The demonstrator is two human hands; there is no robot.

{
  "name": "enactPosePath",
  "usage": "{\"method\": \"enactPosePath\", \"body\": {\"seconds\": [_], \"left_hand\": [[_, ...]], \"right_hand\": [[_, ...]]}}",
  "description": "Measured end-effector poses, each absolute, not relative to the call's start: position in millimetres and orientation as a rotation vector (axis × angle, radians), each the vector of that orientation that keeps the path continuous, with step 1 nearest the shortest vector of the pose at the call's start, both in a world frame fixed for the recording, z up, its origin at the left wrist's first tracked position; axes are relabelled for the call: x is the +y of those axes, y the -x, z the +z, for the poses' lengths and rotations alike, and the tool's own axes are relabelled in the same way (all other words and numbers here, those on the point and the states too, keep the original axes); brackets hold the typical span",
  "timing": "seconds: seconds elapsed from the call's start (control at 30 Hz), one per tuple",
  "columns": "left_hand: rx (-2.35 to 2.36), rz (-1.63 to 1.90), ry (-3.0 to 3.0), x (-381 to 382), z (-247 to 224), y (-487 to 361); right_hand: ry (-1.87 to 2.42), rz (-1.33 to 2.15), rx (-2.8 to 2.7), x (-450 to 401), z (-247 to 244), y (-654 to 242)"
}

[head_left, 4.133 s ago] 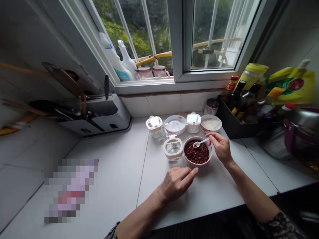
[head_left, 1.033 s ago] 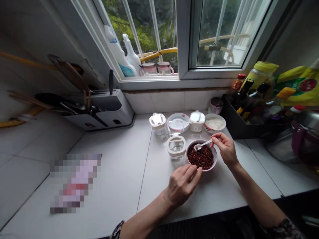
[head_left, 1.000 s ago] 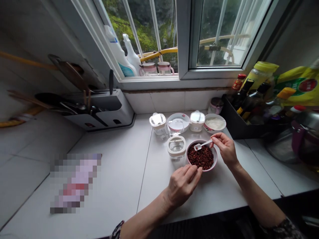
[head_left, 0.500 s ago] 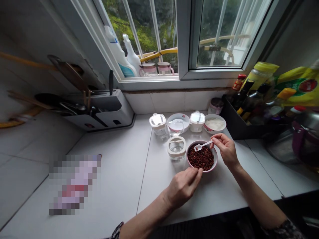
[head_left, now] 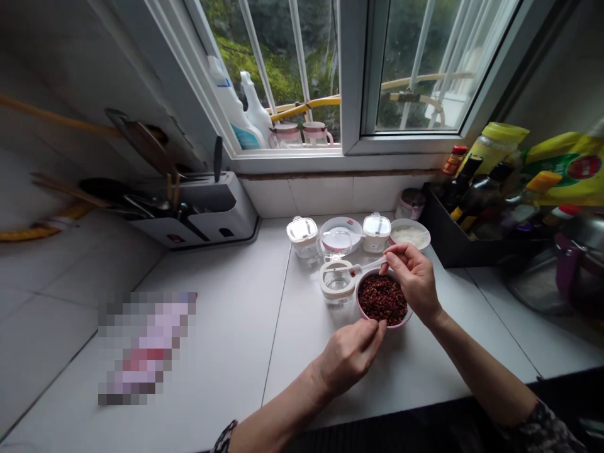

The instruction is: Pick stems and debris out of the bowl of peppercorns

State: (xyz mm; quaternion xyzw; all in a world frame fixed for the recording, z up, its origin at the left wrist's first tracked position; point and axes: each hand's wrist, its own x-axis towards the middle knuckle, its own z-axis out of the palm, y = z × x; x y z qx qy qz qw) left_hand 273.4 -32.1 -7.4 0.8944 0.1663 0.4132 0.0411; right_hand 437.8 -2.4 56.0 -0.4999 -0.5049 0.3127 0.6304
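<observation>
A pink-rimmed bowl (head_left: 382,301) of dark red peppercorns, likely Sichuan peppercorns, stands on the white counter (head_left: 226,302) and looks slightly tilted. My left hand (head_left: 349,357) grips its near rim between thumb and fingers. My right hand (head_left: 413,280) pinches a small white spoon (head_left: 365,266), whose scoop reaches left over a glass jar with a white rim (head_left: 336,284). I cannot tell whether the scoop holds anything.
Behind the bowl stand lidded glass containers (head_left: 302,238), a glass cup on a white dish (head_left: 337,238) and a bowl of white powder (head_left: 409,236). A black tray of bottles (head_left: 457,233) sits to the right, a knife block (head_left: 202,211) to the left.
The spoon has risen out of the bowl and swung left over the jar. My left hand has closed on the bowl's rim, and the bowl has tilted slightly.
</observation>
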Motion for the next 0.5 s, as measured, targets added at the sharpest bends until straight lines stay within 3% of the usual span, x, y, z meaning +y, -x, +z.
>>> {"method": "enactPosePath", "body": {"seconds": [0.13, 0.3, 0.4, 0.5], "left_hand": [[0.474, 1.278, -2.804, -31, -7, -272], [0.545, 1.218, -2.71, -32, -10, -273], [0.564, 1.177, -2.65, -33, -9, -273], [0.526, 1.204, -2.661, -32, -7, -272]], "right_hand": [[1.153, 0.384, -1.469, 0, 47, -429], [0.839, -0.103, -1.892, -1, 43, -432], [0.839, -0.095, -1.88, -3, 47, -438], [1.049, 0.185, -1.684, -4, 50, -451]]}}
